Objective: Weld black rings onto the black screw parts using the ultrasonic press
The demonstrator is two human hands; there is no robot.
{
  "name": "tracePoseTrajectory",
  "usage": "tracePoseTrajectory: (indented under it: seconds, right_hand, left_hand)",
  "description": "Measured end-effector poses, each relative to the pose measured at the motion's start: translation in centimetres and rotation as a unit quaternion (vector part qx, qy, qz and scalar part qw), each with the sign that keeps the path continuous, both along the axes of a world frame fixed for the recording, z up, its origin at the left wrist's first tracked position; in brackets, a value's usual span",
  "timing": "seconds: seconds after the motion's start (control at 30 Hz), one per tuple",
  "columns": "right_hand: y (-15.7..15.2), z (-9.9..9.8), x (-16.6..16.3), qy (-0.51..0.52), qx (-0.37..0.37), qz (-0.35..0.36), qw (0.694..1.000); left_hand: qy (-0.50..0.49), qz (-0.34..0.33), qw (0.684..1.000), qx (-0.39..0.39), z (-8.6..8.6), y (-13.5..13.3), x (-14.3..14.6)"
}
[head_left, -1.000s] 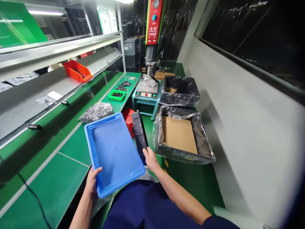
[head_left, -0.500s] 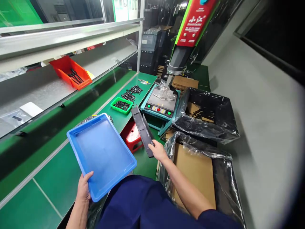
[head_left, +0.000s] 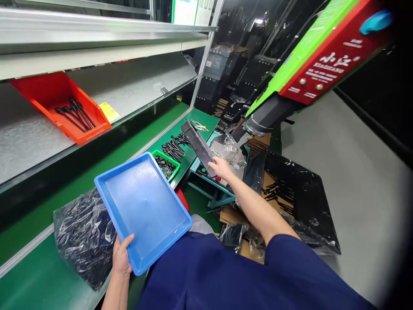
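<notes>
The left hand (head_left: 122,256) grips a shallow blue tray (head_left: 145,206) by its near left edge, thumb over the rim; the tray is tilted, left of centre in the near part of the scene. The right hand (head_left: 222,169) is closed on the near end of a long black container (head_left: 199,146), which slants toward the far left in front of the press base (head_left: 222,183); whether the two touch cannot be judged from this angle. On the green table (head_left: 29,269), a plastic bag of dark pieces (head_left: 85,239) lies left of the tray, while a green bin (head_left: 175,172) of small black parts and a row of black rods (head_left: 173,149) lie beyond it. An orange bin (head_left: 51,91) holding similar rods stands on the far left shelf (head_left: 129,77). The red-and-green press (head_left: 322,60) leans into view at far right, above a black plastic-lined crate (head_left: 311,202).
</notes>
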State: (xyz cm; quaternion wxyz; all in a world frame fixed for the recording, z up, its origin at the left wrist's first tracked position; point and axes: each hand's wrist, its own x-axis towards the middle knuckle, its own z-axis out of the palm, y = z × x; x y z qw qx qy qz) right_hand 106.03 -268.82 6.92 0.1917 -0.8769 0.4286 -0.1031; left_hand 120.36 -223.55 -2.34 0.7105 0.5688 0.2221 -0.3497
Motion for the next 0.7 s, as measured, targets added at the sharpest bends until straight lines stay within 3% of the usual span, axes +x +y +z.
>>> tracePoseTrajectory:
  seconds: [0.17,0.3,0.4,0.5,0.6,0.7]
  right_hand:
    - [-15.4,-0.5,10.1,0.098,-0.032,0.032,0.994]
    - [-27.6,-3.7,19.2,0.170,-0.054,0.069,0.982]
    - [-35.5,-7.4,25.1,0.208,-0.056,0.082,0.973]
    - [-42.4,-11.9,28.8,0.244,-0.042,0.078,0.966]
    - [-48.2,-17.1,30.1,0.281,-0.026,0.081,0.956]
    - [-51.8,-21.4,29.7,0.313,0.010,0.097,0.945]
  left_hand:
    - [0.004,0.047,0.998,0.052,-1.1,-5.5,1.1]
    - [0.017,0.109,0.988,0.108,-2.0,-12.6,0.3]
    - [0.052,0.161,0.972,0.165,-1.8,-18.8,-0.5]
    - [0.130,0.217,0.947,0.200,-1.4,-24.6,0.0]
    - [0.152,0.253,0.934,0.202,-1.3,-29.2,1.7]
    - [0.119,0.277,0.930,0.210,-1.4,-32.7,4.4]
